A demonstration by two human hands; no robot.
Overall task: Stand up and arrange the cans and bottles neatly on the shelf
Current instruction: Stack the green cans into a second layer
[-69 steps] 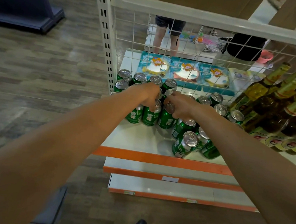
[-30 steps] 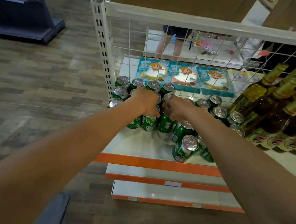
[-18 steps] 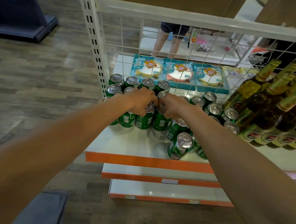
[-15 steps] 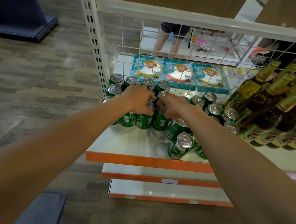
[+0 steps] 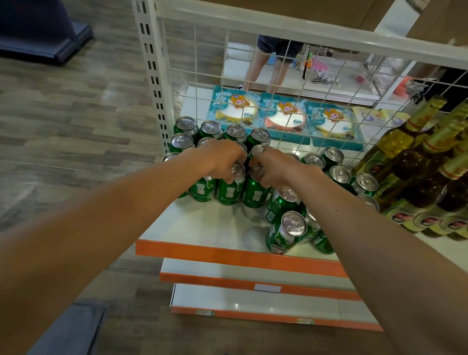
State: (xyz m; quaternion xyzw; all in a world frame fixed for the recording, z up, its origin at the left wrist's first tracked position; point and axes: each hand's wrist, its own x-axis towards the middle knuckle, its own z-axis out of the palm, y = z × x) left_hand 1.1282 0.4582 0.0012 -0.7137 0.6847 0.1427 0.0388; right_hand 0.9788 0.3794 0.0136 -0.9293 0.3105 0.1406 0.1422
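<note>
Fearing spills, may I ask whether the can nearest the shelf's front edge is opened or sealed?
Sealed: the front can has its pull tab flat, lid unbroken.

green cans [image 5: 228,194], orange-edged white shelf [image 5: 236,257], amber bottles [image 5: 429,180]

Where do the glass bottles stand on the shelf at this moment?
In the head view the glass bottles stand in rows at the right end of the shelf, before its wire back, just right of the green cans.
</note>
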